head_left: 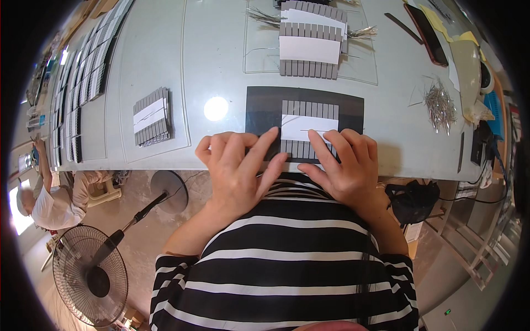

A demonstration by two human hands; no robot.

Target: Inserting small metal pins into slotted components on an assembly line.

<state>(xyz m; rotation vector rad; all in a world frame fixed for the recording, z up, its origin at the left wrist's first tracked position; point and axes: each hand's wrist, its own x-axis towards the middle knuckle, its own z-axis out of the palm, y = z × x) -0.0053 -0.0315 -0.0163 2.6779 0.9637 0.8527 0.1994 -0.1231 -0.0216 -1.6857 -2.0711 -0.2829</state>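
Hands press flat: left hand [238,168] and right hand [343,165] lie apart, fingers spread, pinning a grey strip block [308,128] with white tape on the dark mat [265,107], perhaps to steady it; loose pins [440,105] at two o'clock.

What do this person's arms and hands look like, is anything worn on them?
Both hands, the left hand and the right hand, are bare: no gloves, rings or watch show. The forearms are bare too. Short sleeves of a black-and-white horizontally striped top end near the elbows.
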